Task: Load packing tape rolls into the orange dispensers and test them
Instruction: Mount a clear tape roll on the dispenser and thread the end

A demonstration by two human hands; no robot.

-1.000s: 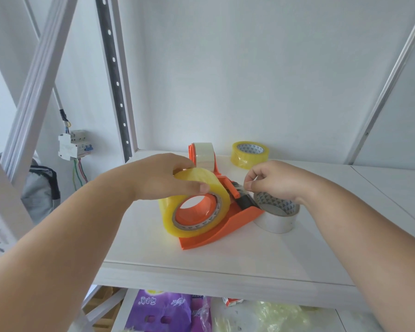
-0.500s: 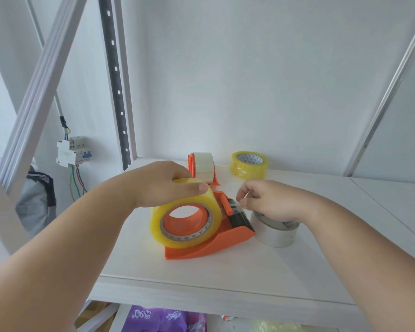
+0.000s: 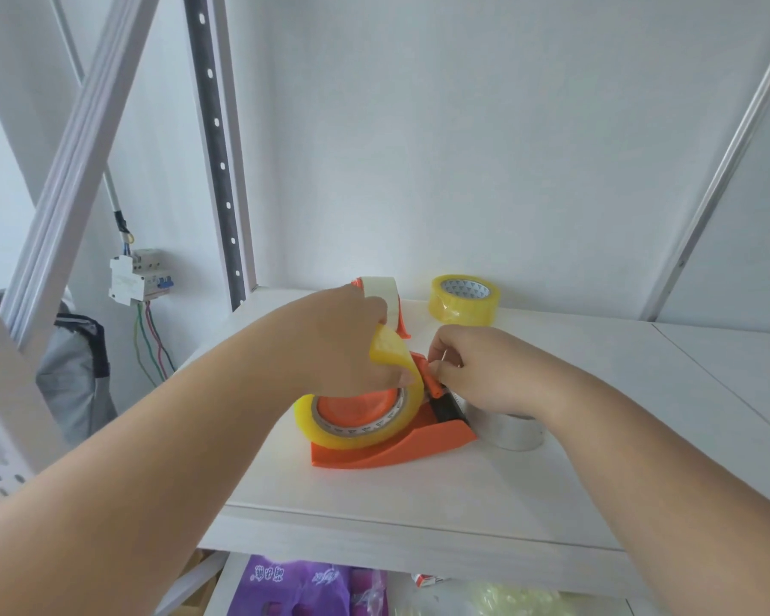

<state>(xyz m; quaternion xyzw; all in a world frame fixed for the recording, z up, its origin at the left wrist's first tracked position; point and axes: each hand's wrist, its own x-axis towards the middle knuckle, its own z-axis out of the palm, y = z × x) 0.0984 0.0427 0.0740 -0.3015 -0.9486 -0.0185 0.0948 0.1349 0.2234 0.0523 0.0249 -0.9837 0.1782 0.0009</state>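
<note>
The yellow tape roll [image 3: 361,420] is seated on the orange dispenser [image 3: 392,451] on the shelf [image 3: 596,482]. It is gripped by the left hand [image 3: 343,344]; the tape end is pinched by the right hand [image 3: 467,371] at the cutter. The end should be drawn straight, kept taut.

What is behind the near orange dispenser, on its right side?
A clear tape roll lies flat there. The right hand covers its top, so its core is hidden.
</note>
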